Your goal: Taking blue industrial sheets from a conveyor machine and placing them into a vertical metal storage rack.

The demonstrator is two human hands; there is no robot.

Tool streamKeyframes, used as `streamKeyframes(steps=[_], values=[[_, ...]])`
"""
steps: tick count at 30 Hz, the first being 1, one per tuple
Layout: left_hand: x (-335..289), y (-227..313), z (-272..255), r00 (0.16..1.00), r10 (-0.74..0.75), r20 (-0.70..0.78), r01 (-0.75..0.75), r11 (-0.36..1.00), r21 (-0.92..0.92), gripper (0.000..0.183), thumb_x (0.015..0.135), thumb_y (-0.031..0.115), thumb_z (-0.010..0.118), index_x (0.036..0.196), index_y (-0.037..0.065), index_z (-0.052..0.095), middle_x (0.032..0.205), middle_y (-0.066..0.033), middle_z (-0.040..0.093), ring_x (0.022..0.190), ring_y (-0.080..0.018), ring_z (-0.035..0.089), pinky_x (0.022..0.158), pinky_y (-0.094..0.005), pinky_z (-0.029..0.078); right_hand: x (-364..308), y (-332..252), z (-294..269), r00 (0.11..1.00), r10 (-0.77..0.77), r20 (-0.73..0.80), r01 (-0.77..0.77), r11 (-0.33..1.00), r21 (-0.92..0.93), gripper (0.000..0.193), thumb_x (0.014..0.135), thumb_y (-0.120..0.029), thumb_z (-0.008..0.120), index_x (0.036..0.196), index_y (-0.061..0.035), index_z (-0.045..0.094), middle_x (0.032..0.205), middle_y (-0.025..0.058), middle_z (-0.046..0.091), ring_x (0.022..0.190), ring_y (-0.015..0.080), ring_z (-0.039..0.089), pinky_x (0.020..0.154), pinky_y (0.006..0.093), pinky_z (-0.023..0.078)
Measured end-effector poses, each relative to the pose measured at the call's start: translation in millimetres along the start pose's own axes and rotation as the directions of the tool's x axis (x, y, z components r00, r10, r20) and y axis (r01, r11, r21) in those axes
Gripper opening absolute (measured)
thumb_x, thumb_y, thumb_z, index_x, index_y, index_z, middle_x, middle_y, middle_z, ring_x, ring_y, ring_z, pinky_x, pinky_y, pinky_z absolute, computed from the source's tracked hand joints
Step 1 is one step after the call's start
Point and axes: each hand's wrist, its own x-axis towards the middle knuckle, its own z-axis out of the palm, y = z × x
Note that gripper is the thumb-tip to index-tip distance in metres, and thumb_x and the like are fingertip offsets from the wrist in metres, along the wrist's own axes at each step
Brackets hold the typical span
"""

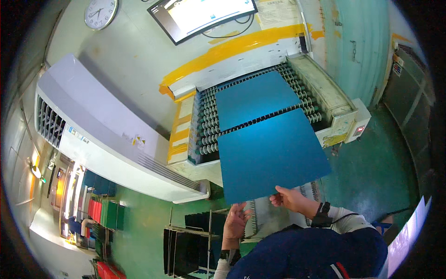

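Evidently, 1 sheet lies fully on rollers, the 2nd sheet partly; whether left hand or right hand pinches is unclear.

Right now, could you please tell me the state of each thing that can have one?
Far blue rectangular panel: flat on pale disc rollers.
Near blue rectangular panel: overhanging their front.
Black-framed wall screen: lit.
Small red display: lit.
Left hand: fingers curled, grip unclear.
Right hand: grip unclear.

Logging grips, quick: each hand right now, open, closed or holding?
Left hand: partly curled by the nearer blue panel; grip cannot be told.
Right hand: at that panel's near edge; hold cannot be told.
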Motion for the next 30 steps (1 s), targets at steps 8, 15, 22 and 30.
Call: streamKeyframes(steps=[8, 15, 22, 30], values=[[6.3, 3.8, 6.6, 0.999, 0.035, 0.02, -0.035, 0.999, 0.02, 0.05, 0.09, 0.032, 0.057, 0.133, 0.013, 0.043, 0.14, -0.0121, 0.039, 0.117, -0.028, 0.05, 0.096, -0.0397, 0.044, -1.3, -13.6, 7.9, 1.0, 0.005, -0.001, -0.005, 1.0, -0.025, 0.038, 0.093, -0.038, 0.053, 0.1, -0.0013, 0.055, 0.094, 0.0117, 0.061, 0.085, 0.0225, 0.058, 0.079, 0.0376, 0.047], [13.9, 6.0, 13.6, 0.997, 0.034, 0.07, -0.037, 0.999, 0.03, 0.047, 0.092, 0.031, 0.055, 0.134, 0.013, 0.043, 0.141, -0.0129, 0.038, 0.118, -0.0287, 0.049, 0.096, -0.0401, 0.044, 2.6, -19.8, 4.8, 1.0, -0.026, -0.002, 0.026, 0.999, -0.032, 0.037, 0.093, -0.037, 0.053, 0.1, -0.0008, 0.055, 0.092, 0.0125, 0.062, 0.083, 0.0238, 0.059, 0.076, 0.0373, 0.047], [17.6, 8.9, 19.7, 0.996, 0.02, 0.082, -0.023, 0.999, 0.032, 0.047, 0.093, 0.03, 0.053, 0.135, 0.011, 0.041, 0.142, -0.013, 0.036, 0.118, -0.0284, 0.049, 0.096, -0.0401, 0.044, 8.0, -22.7, 4.3, 0.998, -0.05, -0.026, 0.049, 0.998, -0.027, 0.034, 0.092, -0.036, 0.055, 0.095, -0.0021, 0.054, 0.093, 0.0134, 0.062, 0.081, 0.0242, 0.059, 0.074, 0.0379, 0.048], [25.6, 11.9, 25.1, 0.996, 0.014, 0.089, -0.019, 0.998, 0.055, 0.049, 0.093, 0.031, 0.053, 0.137, 0.013, 0.04, 0.143, -0.0122, 0.035, 0.118, -0.0284, 0.049, 0.095, -0.0401, 0.044, 18.4, -27.0, -0.2, 0.998, -0.068, -0.012, 0.068, 0.997, -0.022, 0.033, 0.091, -0.036, 0.057, 0.094, -0.0038, 0.055, 0.09, 0.012, 0.063, 0.08, 0.0225, 0.06, 0.073, 0.0369, 0.049]])
